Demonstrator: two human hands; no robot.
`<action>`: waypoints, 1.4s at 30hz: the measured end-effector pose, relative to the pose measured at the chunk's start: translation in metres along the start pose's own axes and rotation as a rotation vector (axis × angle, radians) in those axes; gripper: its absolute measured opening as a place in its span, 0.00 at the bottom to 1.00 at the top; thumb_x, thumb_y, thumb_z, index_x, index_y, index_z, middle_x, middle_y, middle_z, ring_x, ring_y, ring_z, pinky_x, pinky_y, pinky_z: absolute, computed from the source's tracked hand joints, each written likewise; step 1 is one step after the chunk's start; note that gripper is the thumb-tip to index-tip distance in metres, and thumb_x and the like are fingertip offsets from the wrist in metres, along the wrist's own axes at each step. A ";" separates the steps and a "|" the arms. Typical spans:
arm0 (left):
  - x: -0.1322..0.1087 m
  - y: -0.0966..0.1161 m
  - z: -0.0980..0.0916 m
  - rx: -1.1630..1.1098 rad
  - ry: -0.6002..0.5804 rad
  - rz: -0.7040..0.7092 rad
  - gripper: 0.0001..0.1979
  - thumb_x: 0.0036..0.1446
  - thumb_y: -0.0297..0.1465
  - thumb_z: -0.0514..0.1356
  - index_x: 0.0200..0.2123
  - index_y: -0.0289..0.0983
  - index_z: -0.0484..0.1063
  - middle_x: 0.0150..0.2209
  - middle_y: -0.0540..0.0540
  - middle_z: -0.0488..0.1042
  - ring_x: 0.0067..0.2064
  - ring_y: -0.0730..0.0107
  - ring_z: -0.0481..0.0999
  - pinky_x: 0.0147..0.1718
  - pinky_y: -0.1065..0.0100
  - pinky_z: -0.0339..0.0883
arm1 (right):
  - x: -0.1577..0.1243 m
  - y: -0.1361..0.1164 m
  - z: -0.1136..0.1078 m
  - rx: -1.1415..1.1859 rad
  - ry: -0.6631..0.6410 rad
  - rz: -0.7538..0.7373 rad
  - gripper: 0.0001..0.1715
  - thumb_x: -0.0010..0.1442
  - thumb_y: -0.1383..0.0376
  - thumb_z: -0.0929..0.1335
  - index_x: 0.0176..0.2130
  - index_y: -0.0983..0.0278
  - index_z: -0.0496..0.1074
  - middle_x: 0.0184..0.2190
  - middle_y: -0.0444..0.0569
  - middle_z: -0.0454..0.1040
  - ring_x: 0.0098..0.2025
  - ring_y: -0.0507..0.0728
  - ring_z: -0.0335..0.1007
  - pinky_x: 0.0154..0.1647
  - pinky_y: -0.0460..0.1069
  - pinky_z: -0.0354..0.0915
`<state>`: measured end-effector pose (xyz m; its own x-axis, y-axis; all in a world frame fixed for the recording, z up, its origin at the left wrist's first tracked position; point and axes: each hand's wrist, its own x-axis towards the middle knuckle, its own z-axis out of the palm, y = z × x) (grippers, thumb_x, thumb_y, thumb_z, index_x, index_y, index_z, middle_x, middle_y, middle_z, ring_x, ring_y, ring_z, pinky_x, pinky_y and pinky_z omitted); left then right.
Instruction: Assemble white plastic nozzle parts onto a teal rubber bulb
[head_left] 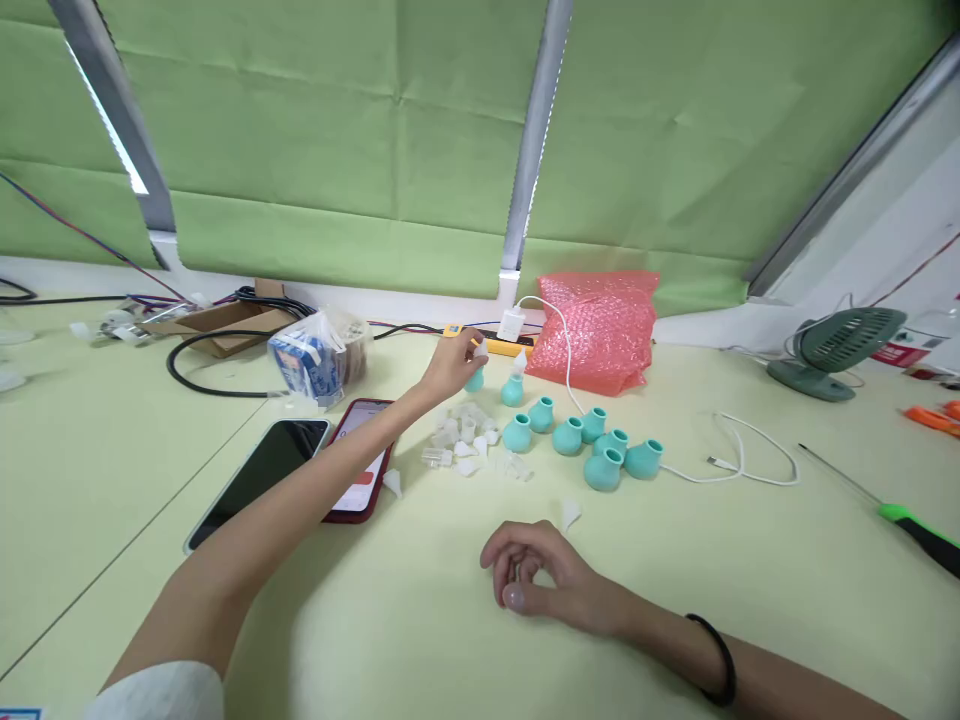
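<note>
We note the teal bulb (474,380) standing upright toward the bench's (750,580) far edge, long axis vertical, clear nozzle up, with the left hand (450,365) pinched shut on its top. Our right hand (536,575) rests loosely curled on the bare bench near its front edge; what it holds, we cannot tell. Further soft, rounded teal bulbs (581,440) and small translucent cone tips (469,440) lie clustered mid-bench.

Teal bulb (474,379) upright, white tip, far table edge

Open tabletop (420,640) nearside; teal bulbs (585,440), white tips (465,440) crowding beyond.
</note>
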<state>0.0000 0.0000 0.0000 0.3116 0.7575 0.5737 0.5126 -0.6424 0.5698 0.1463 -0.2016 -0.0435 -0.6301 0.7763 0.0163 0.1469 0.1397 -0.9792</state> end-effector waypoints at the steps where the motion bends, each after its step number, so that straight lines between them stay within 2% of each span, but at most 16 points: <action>1: 0.002 -0.006 0.004 0.027 -0.009 -0.008 0.09 0.46 0.26 0.56 0.34 0.35 0.64 0.25 0.50 0.71 0.27 0.71 0.72 0.27 0.71 0.65 | 0.000 0.000 0.000 -0.006 -0.003 0.000 0.14 0.50 0.60 0.66 0.36 0.67 0.66 0.24 0.45 0.66 0.27 0.50 0.62 0.26 0.44 0.56; 6: 0.008 -0.022 0.009 0.187 -0.042 -0.017 0.09 0.48 0.27 0.55 0.35 0.34 0.63 0.22 0.50 0.71 0.25 0.69 0.71 0.27 0.70 0.65 | -0.001 -0.001 -0.001 -0.011 -0.002 0.000 0.12 0.50 0.63 0.66 0.35 0.67 0.66 0.23 0.45 0.66 0.27 0.50 0.62 0.26 0.44 0.56; 9: 0.003 -0.018 0.002 0.314 0.001 0.030 0.16 0.49 0.29 0.55 0.43 0.31 0.60 0.34 0.41 0.71 0.36 0.61 0.70 0.33 0.63 0.64 | 0.000 0.000 0.000 -0.025 0.004 -0.004 0.11 0.49 0.64 0.66 0.35 0.67 0.65 0.23 0.45 0.65 0.26 0.50 0.62 0.25 0.44 0.57; 11: -0.007 -0.008 -0.003 0.400 0.034 0.111 0.21 0.50 0.29 0.53 0.48 0.30 0.55 0.46 0.35 0.64 0.46 0.55 0.63 0.40 0.57 0.60 | 0.000 0.000 0.002 -0.064 0.037 -0.019 0.11 0.49 0.66 0.66 0.35 0.67 0.65 0.23 0.45 0.65 0.25 0.50 0.62 0.25 0.44 0.58; 12: -0.015 -0.001 -0.005 0.438 0.032 0.166 0.21 0.51 0.29 0.52 0.49 0.30 0.54 0.49 0.34 0.60 0.49 0.53 0.59 0.42 0.55 0.57 | 0.001 0.000 0.003 -0.099 0.068 -0.031 0.10 0.48 0.67 0.66 0.35 0.67 0.64 0.23 0.45 0.65 0.25 0.49 0.61 0.25 0.44 0.59; 14: -0.037 0.014 -0.008 0.504 -0.023 0.295 0.16 0.53 0.28 0.50 0.46 0.31 0.58 0.47 0.35 0.60 0.49 0.53 0.58 0.41 0.55 0.57 | 0.001 0.002 0.007 -0.197 0.153 -0.061 0.08 0.49 0.69 0.65 0.33 0.67 0.64 0.23 0.44 0.65 0.23 0.49 0.61 0.24 0.44 0.60; 16: -0.065 0.028 -0.008 0.556 -0.129 0.438 0.09 0.54 0.26 0.49 0.37 0.32 0.65 0.38 0.38 0.66 0.43 0.55 0.62 0.37 0.58 0.59 | 0.002 0.004 0.010 -0.315 0.243 -0.100 0.04 0.49 0.70 0.64 0.30 0.66 0.64 0.22 0.44 0.65 0.21 0.48 0.60 0.23 0.44 0.61; 18: -0.095 0.037 -0.005 0.594 -0.229 0.558 0.07 0.53 0.23 0.49 0.31 0.33 0.66 0.29 0.42 0.68 0.36 0.59 0.65 0.30 0.63 0.60 | 0.003 0.006 0.010 -0.460 0.324 -0.183 0.02 0.50 0.71 0.63 0.29 0.66 0.63 0.22 0.45 0.65 0.22 0.49 0.61 0.24 0.45 0.62; 21: -0.130 0.042 0.000 0.642 -0.295 0.642 0.08 0.53 0.22 0.49 0.28 0.32 0.66 0.26 0.42 0.67 0.32 0.60 0.65 0.25 0.65 0.58 | 0.006 0.012 0.002 -0.735 0.440 -0.363 0.07 0.49 0.71 0.62 0.33 0.65 0.64 0.30 0.51 0.67 0.33 0.55 0.64 0.33 0.50 0.64; 23: -0.141 0.044 0.003 0.708 -0.312 0.627 0.08 0.54 0.22 0.48 0.33 0.31 0.66 0.31 0.40 0.67 0.35 0.59 0.66 0.26 0.65 0.59 | 0.009 0.016 -0.006 -0.908 0.496 -0.406 0.11 0.49 0.71 0.63 0.37 0.65 0.64 0.38 0.54 0.66 0.40 0.58 0.62 0.38 0.54 0.62; 26: -0.143 0.045 0.003 0.737 -0.323 0.565 0.11 0.54 0.23 0.49 0.42 0.30 0.64 0.42 0.38 0.65 0.43 0.56 0.63 0.35 0.61 0.59 | 0.013 0.021 -0.017 -1.111 0.523 -0.314 0.14 0.50 0.69 0.63 0.40 0.65 0.64 0.44 0.56 0.64 0.45 0.61 0.59 0.42 0.57 0.60; 30: -0.138 0.048 0.001 0.665 -0.354 0.472 0.15 0.55 0.27 0.49 0.47 0.33 0.61 0.52 0.39 0.59 0.49 0.53 0.58 0.44 0.54 0.53 | 0.016 0.024 -0.022 -1.268 0.526 -0.152 0.18 0.50 0.66 0.63 0.43 0.65 0.64 0.49 0.57 0.61 0.48 0.64 0.56 0.45 0.60 0.57; 34: -0.138 0.048 -0.001 0.580 -0.403 0.444 0.15 0.58 0.28 0.46 0.47 0.35 0.61 0.50 0.41 0.62 0.50 0.53 0.57 0.44 0.51 0.50 | 0.018 0.025 -0.025 -1.310 0.514 -0.130 0.17 0.52 0.66 0.62 0.44 0.65 0.63 0.50 0.56 0.61 0.49 0.63 0.57 0.46 0.59 0.56; 37: -0.137 0.047 -0.002 0.535 -0.440 0.487 0.13 0.58 0.26 0.45 0.44 0.35 0.64 0.46 0.41 0.66 0.50 0.55 0.57 0.44 0.51 0.48 | 0.019 0.026 -0.027 -1.295 0.526 -0.153 0.14 0.54 0.69 0.60 0.42 0.65 0.64 0.46 0.55 0.64 0.47 0.61 0.59 0.44 0.57 0.58; 42: -0.136 0.046 -0.002 0.496 -0.493 0.555 0.11 0.58 0.22 0.45 0.39 0.35 0.65 0.41 0.43 0.69 0.46 0.59 0.60 0.41 0.57 0.50 | 0.019 0.028 -0.030 -1.231 0.511 -0.089 0.18 0.55 0.70 0.59 0.47 0.66 0.61 0.37 0.54 0.66 0.40 0.60 0.63 0.37 0.54 0.61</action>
<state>-0.0204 -0.1331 -0.0509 0.8682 0.3894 0.3076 0.4366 -0.8940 -0.1007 0.1614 -0.1641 -0.0648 -0.3591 0.8393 0.4081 0.8784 0.4518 -0.1561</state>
